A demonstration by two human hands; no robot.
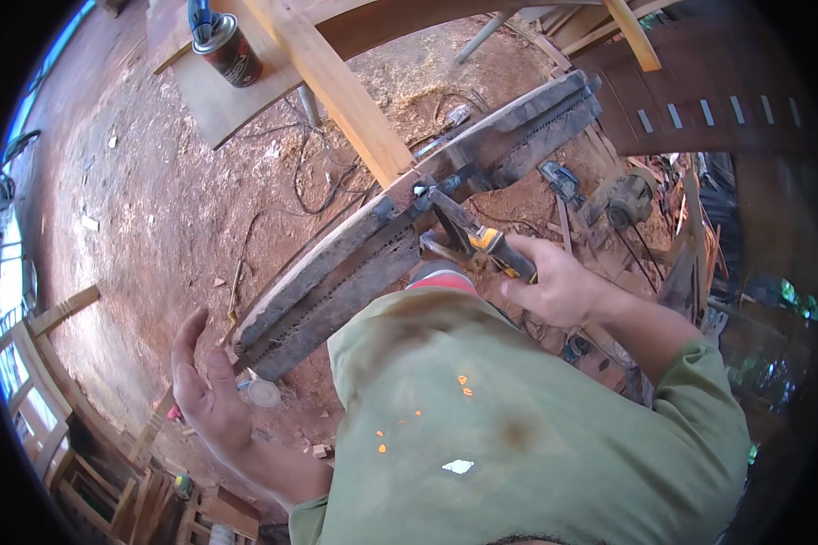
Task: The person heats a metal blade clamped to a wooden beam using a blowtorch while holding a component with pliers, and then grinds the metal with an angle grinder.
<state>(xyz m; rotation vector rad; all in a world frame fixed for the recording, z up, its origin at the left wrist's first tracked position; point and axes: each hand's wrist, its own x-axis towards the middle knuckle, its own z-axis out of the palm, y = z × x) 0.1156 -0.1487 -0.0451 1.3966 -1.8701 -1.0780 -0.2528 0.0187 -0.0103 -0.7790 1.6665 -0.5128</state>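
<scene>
My right hand [554,282] is closed round the black-and-yellow handle of a hand tool [491,243]. Its dark grey front part reaches toward the middle of a weathered wooden beam [336,263]; I cannot tell whether they touch. Around that spot sits a dark metal fitting [454,182] on the beam. A pale wooden board [345,100] meets the beam there from the far side. My left hand [214,391] is held open beside the beam's left end, fingers apart and holding nothing. A round whitish object [264,393] lies just right of it.
A can [227,50] stands on a flat wooden piece [236,100] at the far left. Cables [304,182] trail over the dusty floor. Right of the beam are a blue power tool [562,182] and a motor-like machine [629,195]. Wooden frames [41,363] stand at the left.
</scene>
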